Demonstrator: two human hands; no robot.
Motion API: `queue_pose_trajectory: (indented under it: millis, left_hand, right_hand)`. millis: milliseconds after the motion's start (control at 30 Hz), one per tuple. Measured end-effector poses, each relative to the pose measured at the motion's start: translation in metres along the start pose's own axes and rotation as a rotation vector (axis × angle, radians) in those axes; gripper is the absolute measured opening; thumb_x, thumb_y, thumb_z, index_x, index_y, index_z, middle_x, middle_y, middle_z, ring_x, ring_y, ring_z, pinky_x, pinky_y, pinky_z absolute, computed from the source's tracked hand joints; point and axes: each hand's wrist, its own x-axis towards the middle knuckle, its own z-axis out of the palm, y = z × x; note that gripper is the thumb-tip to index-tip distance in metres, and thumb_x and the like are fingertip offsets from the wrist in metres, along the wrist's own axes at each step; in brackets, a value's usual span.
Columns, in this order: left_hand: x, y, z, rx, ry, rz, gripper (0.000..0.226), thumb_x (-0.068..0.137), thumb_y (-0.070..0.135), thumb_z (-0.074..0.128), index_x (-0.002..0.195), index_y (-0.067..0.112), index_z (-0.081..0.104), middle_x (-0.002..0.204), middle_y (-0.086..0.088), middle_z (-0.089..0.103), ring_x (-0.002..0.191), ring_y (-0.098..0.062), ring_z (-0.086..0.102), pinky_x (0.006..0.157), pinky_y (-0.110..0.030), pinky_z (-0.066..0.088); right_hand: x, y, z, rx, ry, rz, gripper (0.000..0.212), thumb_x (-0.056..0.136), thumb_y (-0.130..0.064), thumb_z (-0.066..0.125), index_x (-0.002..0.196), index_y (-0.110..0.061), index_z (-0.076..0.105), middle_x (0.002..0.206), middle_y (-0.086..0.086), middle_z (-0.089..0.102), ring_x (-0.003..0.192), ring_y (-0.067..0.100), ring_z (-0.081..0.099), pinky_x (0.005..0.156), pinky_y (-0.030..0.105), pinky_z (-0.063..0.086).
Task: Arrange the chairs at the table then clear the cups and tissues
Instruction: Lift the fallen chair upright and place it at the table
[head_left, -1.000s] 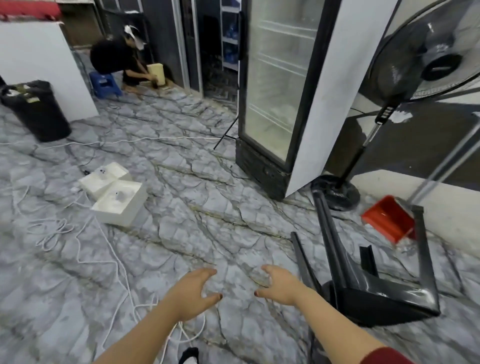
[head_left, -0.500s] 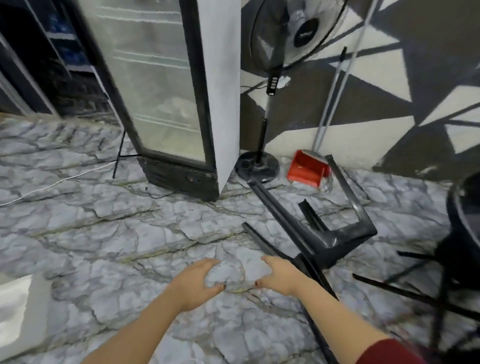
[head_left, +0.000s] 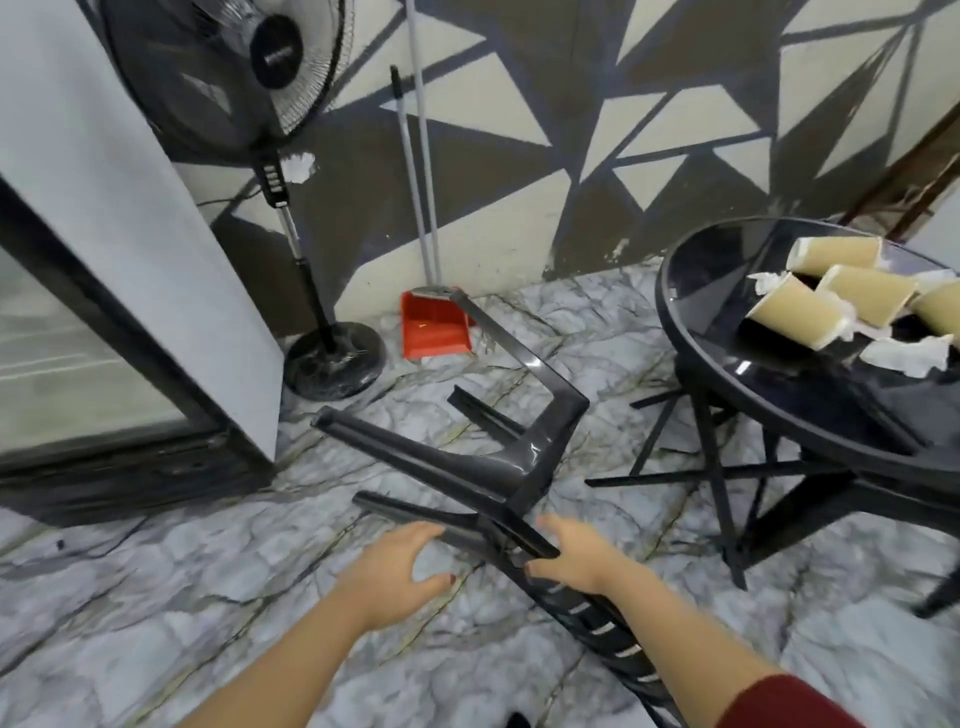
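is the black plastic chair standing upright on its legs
No, the black plastic chair lies tipped over on the marble floor, its legs pointing sideways toward the red dustpan.

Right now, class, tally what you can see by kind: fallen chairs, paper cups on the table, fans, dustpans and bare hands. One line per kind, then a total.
Fallen chairs: 1, a black chair on its side
Paper cups, all tipped over: 4
Fans: 1, a standing fan
Dustpans: 1, a red dustpan
Hands: 2, left hand, right hand
Total: 9
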Motion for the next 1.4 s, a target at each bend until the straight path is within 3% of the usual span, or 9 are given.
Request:
queue_pose_trajectory:
  millis: [467, 633, 700, 833, 900, 1000, 1100, 1267, 1400]
  left_hand:
    - [0.122, 0.072, -0.003, 0.218, -0.347, 0.462, 0.06, 0.086, 0.049, 0.051, 0.138, 0.025, 0.035, 0.145, 0.008, 0.037, 0.13, -0.009, 0.035, 0.104, -0.021, 0.029]
    - [0.155, 0.078, -0.002, 0.308, -0.463, 0.564, 0.067, 0.081, 0.052, 0.054, 0.139, 0.025, 0.034, 0.145, 0.009, 0.037, 0.131, -0.009, 0.035, 0.107, -0.024, 0.03]
    - [0.168, 0.079, -0.001, 0.336, -0.501, 0.616, 0.065, 0.082, 0.05, 0.055, 0.138, 0.024, 0.036, 0.142, 0.009, 0.04, 0.128, -0.008, 0.039, 0.105, -0.022, 0.032]
    - [0.192, 0.083, 0.01, 0.36, -0.582, 0.639, 0.06, 0.082, 0.046, 0.057, 0.134, 0.022, 0.04, 0.135, 0.007, 0.047, 0.121, -0.01, 0.045, 0.1, -0.023, 0.037]
    - [0.201, 0.085, 0.022, 0.368, -0.617, 0.636, 0.06, 0.083, 0.045, 0.057, 0.136, 0.023, 0.039, 0.136, 0.009, 0.045, 0.124, -0.01, 0.043, 0.101, -0.021, 0.035]
    - [0.216, 0.09, 0.049, 0.339, -0.663, 0.632, 0.047, 0.081, 0.046, 0.059, 0.125, 0.041, 0.042, 0.126, 0.016, 0.045, 0.123, -0.007, 0.045, 0.1, -0.019, 0.035]
    - [0.236, 0.095, 0.086, 0.334, -0.737, 0.62, 0.039, 0.079, 0.051, 0.059, 0.112, 0.056, 0.039, 0.128, 0.015, 0.048, 0.12, -0.004, 0.047, 0.101, -0.022, 0.038]
    - [0.269, 0.098, 0.159, 0.345, -0.766, 0.644, 0.059, 0.084, 0.05, 0.056, 0.136, 0.027, 0.04, 0.143, 0.006, 0.04, 0.131, -0.01, 0.035, 0.102, -0.024, 0.029]
    - [0.29, 0.095, 0.219, 0.317, -0.801, 0.628, 0.062, 0.082, 0.056, 0.055, 0.137, 0.036, 0.034, 0.148, 0.01, 0.032, 0.135, -0.011, 0.031, 0.104, -0.025, 0.027]
  right_hand:
    - [-0.044, 0.073, 0.006, 0.335, 0.244, 0.418, 0.076, 0.085, -0.043, 0.059, 0.145, -0.018, 0.02, 0.153, 0.005, 0.024, 0.137, 0.023, 0.028, 0.109, 0.032, 0.028]
    - [-0.053, 0.081, 0.033, 0.5, 0.298, 0.554, 0.069, 0.083, -0.041, 0.061, 0.14, -0.016, 0.031, 0.137, 0.005, 0.047, 0.116, 0.018, 0.049, 0.082, 0.021, 0.042]
    - [-0.051, 0.082, 0.043, 0.562, 0.319, 0.577, 0.065, 0.081, -0.041, 0.063, 0.135, -0.015, 0.038, 0.131, 0.005, 0.05, 0.118, 0.02, 0.049, 0.09, 0.024, 0.043]
    - [-0.052, 0.084, 0.054, 0.655, 0.335, 0.604, 0.119, 0.047, -0.083, 0.053, 0.142, -0.016, 0.028, 0.146, 0.003, 0.035, 0.13, 0.02, 0.038, 0.103, 0.026, 0.034]
    - [-0.05, 0.091, 0.06, 0.689, 0.335, 0.609, 0.131, 0.035, -0.088, 0.042, 0.143, -0.016, 0.024, 0.149, 0.002, 0.031, 0.133, 0.019, 0.034, 0.104, 0.025, 0.031]
    - [-0.038, 0.114, 0.068, 0.697, 0.368, 0.637, 0.084, 0.077, -0.057, 0.06, 0.142, -0.017, 0.025, 0.149, 0.002, 0.032, 0.132, 0.018, 0.034, 0.104, 0.024, 0.032]
    - [-0.02, 0.146, 0.078, 0.72, 0.377, 0.671, 0.088, 0.074, -0.059, 0.061, 0.143, -0.018, 0.024, 0.148, 0.002, 0.032, 0.131, 0.018, 0.036, 0.103, 0.023, 0.032]
    - [0.016, 0.204, 0.105, 0.764, 0.466, 0.667, 0.068, 0.088, -0.032, 0.058, 0.143, -0.016, 0.023, 0.144, 0.003, 0.038, 0.126, 0.019, 0.042, 0.096, 0.022, 0.038]
    - [0.041, 0.247, 0.133, 0.724, 0.525, 0.649, 0.069, 0.085, -0.034, 0.062, 0.142, -0.019, 0.027, 0.144, 0.002, 0.038, 0.127, 0.016, 0.041, 0.097, 0.02, 0.036]
